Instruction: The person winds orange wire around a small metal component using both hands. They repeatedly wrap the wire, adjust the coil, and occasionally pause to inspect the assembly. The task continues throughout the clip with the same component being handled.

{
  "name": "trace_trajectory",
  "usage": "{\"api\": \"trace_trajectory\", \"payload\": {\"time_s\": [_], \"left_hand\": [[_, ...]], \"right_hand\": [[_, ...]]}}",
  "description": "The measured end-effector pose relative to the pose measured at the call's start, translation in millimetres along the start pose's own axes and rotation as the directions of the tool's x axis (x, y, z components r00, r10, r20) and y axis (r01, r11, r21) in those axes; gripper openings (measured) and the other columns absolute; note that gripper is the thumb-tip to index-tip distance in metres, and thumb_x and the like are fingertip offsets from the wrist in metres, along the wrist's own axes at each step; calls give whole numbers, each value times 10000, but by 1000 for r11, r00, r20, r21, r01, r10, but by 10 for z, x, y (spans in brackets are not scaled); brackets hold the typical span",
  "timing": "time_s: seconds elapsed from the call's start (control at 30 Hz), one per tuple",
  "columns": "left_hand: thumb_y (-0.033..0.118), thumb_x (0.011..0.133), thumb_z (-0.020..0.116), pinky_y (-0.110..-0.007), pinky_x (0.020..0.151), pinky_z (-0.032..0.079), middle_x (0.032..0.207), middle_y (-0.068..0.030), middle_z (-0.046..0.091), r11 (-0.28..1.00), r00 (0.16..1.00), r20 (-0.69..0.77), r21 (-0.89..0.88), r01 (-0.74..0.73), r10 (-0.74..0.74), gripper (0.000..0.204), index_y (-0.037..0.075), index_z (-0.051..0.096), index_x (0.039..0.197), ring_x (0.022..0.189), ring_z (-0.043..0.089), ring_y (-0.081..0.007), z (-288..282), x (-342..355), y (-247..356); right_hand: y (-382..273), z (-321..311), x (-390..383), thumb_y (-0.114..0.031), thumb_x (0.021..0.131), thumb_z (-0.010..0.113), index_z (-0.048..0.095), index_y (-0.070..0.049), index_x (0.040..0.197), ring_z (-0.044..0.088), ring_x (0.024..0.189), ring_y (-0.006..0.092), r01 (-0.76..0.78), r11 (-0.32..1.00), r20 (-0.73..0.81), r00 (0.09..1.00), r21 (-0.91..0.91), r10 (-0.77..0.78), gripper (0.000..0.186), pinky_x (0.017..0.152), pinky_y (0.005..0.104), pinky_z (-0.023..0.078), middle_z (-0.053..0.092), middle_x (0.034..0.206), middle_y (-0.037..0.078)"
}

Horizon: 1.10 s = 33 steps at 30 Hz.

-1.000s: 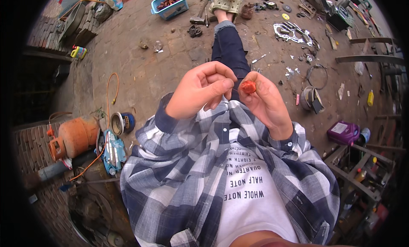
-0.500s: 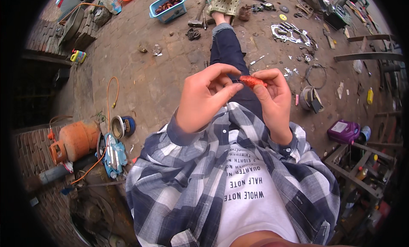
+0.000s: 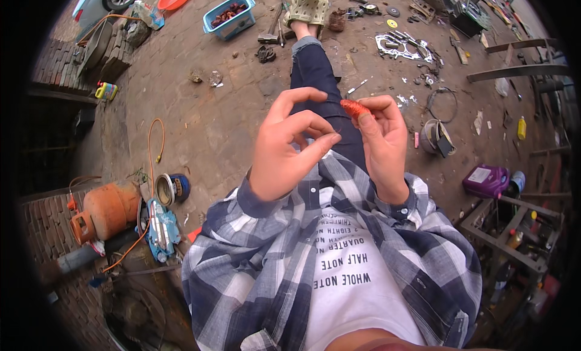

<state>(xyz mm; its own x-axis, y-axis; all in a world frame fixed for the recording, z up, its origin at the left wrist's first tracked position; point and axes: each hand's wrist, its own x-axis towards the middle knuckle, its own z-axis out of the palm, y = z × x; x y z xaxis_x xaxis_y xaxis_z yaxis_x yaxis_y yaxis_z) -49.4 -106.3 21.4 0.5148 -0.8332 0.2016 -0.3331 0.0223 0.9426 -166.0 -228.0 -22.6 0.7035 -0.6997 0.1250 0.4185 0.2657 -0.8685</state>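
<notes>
My right hand [image 3: 382, 139] pinches a small shiny red-orange bundle [image 3: 354, 108], which looks like tightly wound copper wire, between thumb and fingers. Its free end points up and left, toward my other hand. To the left of it, my left hand [image 3: 290, 146] has thumb and middle finger closed at their tips, with the index finger raised above them. A faint thin strand seems to show at those tips, too fine to make out. Both hands are above my outstretched legs in dark jeans [image 3: 315, 72].
At the far side stands a blue basket [image 3: 233, 30] with reddish-brown clumps, beside a hammer [image 3: 270, 37]. Metal parts and a gasket [image 3: 402, 47] lie far right. On the left are an orange gas cylinder [image 3: 112, 208] and an open can [image 3: 172, 188]; on the right, a purple jug [image 3: 486, 180].
My left hand has drawn away from the bundle, down and slightly left, its index finger lifting. The bundle, still in my right hand, has tilted with its free end upward. The view has shifted slightly.
</notes>
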Motion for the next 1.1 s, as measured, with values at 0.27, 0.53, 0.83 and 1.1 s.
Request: {"api": "trace_trajectory", "payload": {"time_s": [0.27, 0.53, 0.83, 1.1], "left_hand": [[-51, 750, 662, -200, 553, 489, 1187, -162, 527, 960, 993, 89, -262, 94, -73, 179, -29, 569, 901, 695, 623, -109, 77, 38, -122], [-57, 769, 645, -198, 532, 469, 1056, -135, 588, 920, 995, 7, -381, 92, -97, 381, -22, 517, 1126, 655, 607, -102, 186, 73, 64], [-8, 755, 668, -249, 546, 441, 757, -74, 590, 1000, 992, -127, -12, 2, -4, 127, 6, 662, 881, 605, 560, -133, 229, 5, -13], [-24, 807, 622, -203, 525, 446, 957, -89, 567, 1000, 996, -90, -16, -14, 12, 241, -19, 608, 1048, 621, 572, -80, 191, -64, -18]], "right_hand": [[-8, -28, -12, -90, 855, 619, 515, 19, 1034, 559, 934, 128, 38, 999, 37, 999, -36, -36, 234, 832, 255, 441, 570, 1023, 102], [-26, 5, -23, 2, 834, 617, 511, 42, 1036, 565, 965, 146, 32, 999, 29, 999, 10, -32, 232, 874, 276, 449, 558, 1027, 103], [65, -30, -26, 53, 780, 638, 524, 24, 1003, 549, 959, 168, 340, 905, 4, 936, -255, -351, 252, 865, 289, 440, 538, 1045, 135], [14, -26, 45, 86, 756, 634, 511, 19, 983, 553, 952, 187, 473, 827, -42, 861, -303, -508, 266, 844, 296, 455, 536, 1042, 146]]}}
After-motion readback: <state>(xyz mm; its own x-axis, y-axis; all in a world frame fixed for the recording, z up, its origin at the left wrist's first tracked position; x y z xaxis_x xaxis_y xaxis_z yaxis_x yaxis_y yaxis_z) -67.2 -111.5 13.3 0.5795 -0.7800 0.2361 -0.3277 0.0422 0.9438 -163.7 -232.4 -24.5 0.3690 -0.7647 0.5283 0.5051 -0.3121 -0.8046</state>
